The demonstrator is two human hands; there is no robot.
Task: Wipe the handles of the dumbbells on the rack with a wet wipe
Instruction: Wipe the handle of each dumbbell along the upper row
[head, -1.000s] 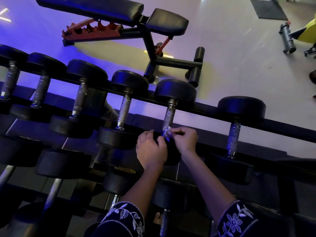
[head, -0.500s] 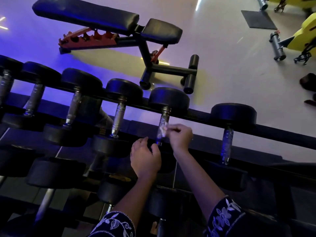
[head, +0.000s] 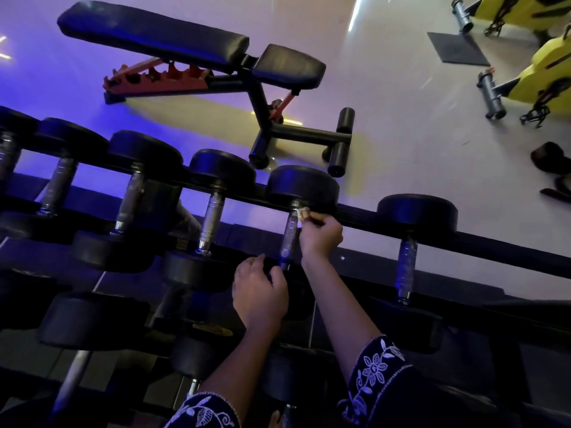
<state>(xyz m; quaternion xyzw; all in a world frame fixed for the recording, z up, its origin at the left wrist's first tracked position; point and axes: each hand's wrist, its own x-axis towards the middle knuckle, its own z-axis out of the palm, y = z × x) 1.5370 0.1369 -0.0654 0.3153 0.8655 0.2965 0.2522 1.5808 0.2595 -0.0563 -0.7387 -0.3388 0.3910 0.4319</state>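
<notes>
Right hand [head: 321,234] pinches wipe [head: 301,213] on the far end of a racked handle [head: 289,239], whose long axis runs back toward the person to the near head [head: 298,304], gripped by left hand [head: 259,296]; judged stroke: nearward.

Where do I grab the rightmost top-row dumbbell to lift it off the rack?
Likely the knurled handle at mid-span, from above on the near side. It's the only narrow part: the heads are wide discs resting on the rack rails, and the bar between them is bare.
</notes>
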